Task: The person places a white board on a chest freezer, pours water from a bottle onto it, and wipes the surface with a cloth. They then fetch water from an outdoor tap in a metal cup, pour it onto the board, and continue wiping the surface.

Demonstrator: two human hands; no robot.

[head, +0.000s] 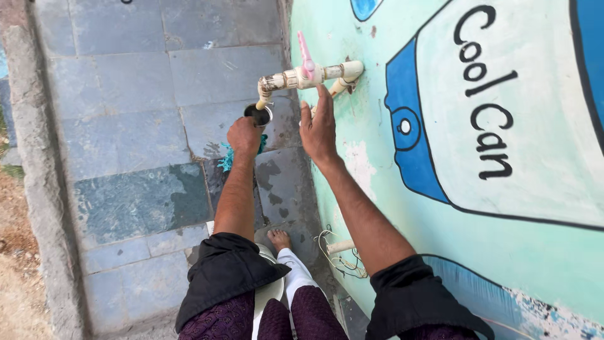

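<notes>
My left hand [245, 135] grips a small metal cup [258, 114] and holds it right under the spout of a white pipe tap [283, 80] that sticks out of the painted wall. A teal cloth or scrubber [228, 158] hangs from the same hand. My right hand [319, 129] is raised with its fingers apart, the fingertips touching the tap body just below its pink lever handle [305, 50]. I cannot tell whether water is flowing.
The wall [503, 220] on the right is pale green with a blue and white painted picture. Grey stone slabs [138, 126] with wet patches lie below the tap, edged by a stone kerb [38, 157]. My bare foot [279, 239] and loose wires [336, 258] are near the wall's base.
</notes>
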